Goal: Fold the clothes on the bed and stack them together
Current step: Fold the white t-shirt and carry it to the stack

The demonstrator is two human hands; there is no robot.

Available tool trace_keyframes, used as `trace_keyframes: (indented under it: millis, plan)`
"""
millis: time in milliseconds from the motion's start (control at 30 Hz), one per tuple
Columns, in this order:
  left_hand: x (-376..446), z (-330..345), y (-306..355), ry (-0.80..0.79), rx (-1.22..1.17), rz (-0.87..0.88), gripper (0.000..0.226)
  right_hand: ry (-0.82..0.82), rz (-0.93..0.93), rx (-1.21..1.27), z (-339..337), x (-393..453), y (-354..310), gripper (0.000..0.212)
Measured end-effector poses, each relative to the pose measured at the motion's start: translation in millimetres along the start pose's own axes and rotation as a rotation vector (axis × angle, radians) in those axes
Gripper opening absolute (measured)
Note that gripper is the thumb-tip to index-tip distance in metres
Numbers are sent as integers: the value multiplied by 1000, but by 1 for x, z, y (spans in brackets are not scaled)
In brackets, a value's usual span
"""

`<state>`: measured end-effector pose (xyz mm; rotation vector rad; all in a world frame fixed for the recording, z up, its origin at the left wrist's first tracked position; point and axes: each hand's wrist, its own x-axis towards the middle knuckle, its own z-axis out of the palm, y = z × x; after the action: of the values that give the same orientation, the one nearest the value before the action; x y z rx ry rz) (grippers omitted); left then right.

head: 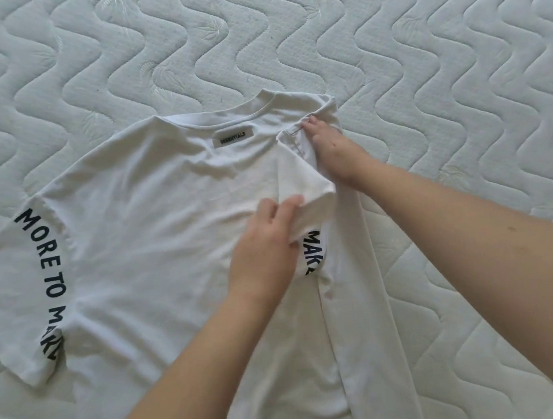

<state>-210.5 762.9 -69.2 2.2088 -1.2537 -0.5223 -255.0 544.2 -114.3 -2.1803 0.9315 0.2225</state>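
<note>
On bed (385, 24), white shirt (152, 223) lies flat, right side folded inward. Left hand (262, 248) fingers pinch turned-back sleeve (303, 185); right hand (329, 144) fingers press shoulder fold, uncurled. Risk: sleeve slips, fold springs open; tugging bunches fabric.

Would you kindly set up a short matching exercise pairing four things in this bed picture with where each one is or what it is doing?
Things:
1. left hand
2. right hand
3. left sleeve
4. neck label

States:
A. spread flat on the mattress, lettering showing
B. presses the fold near the shoulder
C. sits just below the collar
D. pinches the folded-in right sleeve

Pairs: 1-D, 2-B, 3-A, 4-C
</note>
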Motion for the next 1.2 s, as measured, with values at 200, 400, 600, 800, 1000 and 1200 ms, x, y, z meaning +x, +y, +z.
trace_keyframes:
  millis: [200,400,600,800,1000,1200]
  plan:
    - [-12,49,19,86,147,303,49,140,241,283,-25,-11,-7,27]
    - [-31,57,-1,53,191,159,51,56,290,93,-3,-28,-8,32]
    - [-43,48,-6,98,-21,182,46,148,294,37,4,-41,-7,21]
    - [-51,46,2,220,-215,178,46,76,254,95,8,-51,0,31]
    - [-56,55,10,213,-198,169,39,-26,194,28,-5,-55,0,35]
    - [-66,70,3,35,299,379,26,111,209,88,0,-55,0,26]
